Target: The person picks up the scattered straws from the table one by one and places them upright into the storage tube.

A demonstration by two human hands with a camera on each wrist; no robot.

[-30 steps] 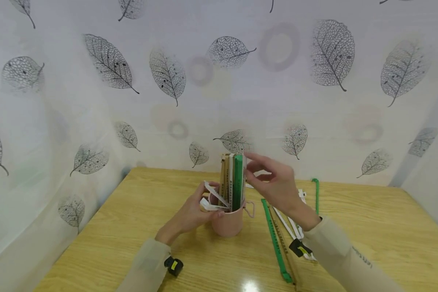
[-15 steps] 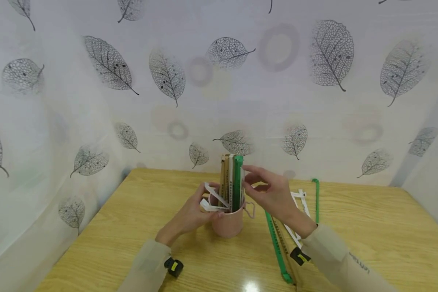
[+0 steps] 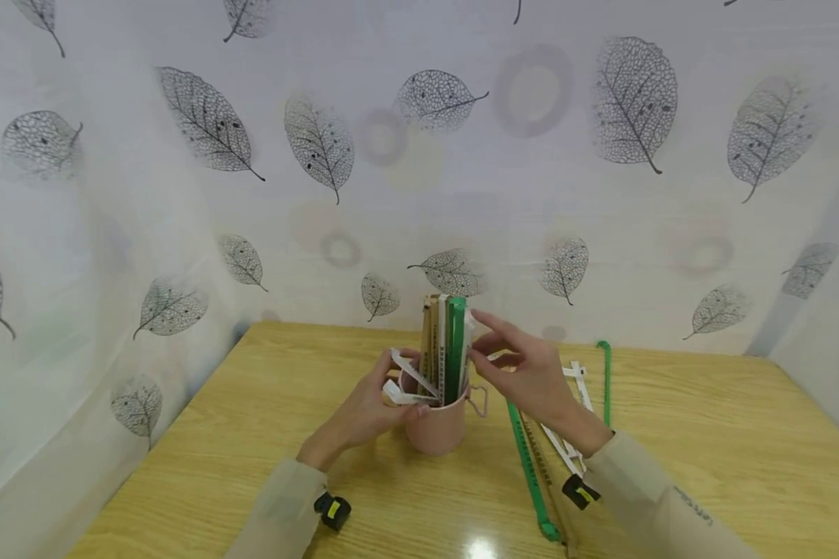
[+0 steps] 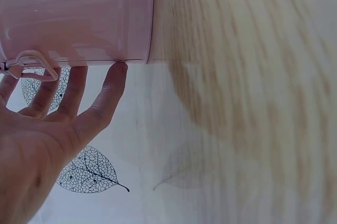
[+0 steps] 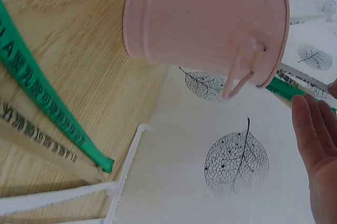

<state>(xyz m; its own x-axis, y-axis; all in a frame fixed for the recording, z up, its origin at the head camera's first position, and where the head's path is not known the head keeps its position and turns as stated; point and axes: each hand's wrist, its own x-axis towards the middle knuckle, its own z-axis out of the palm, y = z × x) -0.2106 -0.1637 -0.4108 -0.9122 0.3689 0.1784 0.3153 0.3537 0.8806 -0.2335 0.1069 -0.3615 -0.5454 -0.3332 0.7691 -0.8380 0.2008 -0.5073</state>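
Observation:
A pink metal cup (image 3: 435, 432) with a side handle stands on the table, packed with brown, white and green paper-wrapped straws. My left hand (image 3: 363, 404) grips it near the rim from the left. In the left wrist view, the left fingers (image 4: 113, 84) touch the cup's side. Two white wrapped straws (image 3: 414, 371) lean out over the left side, by that hand. On the right, my right hand (image 3: 527, 373) pinches a white wrapped straw (image 3: 466, 341) beside the green wrapped straws (image 3: 454, 341). The right wrist view cuts off those fingertips.
Right of the cup, a green wrapped straw (image 3: 531, 473) and a brown one (image 3: 547, 485) lie on the wooden table (image 3: 182, 481). Several white straws (image 3: 580, 380) lie partly under the right forearm. Farther right is a bent green straw (image 3: 607, 380). A leaf-patterned curtain hangs behind.
My right hand has moved down along the straws at the cup's right side, then slightly up and right. The left hand and cup have stayed put.

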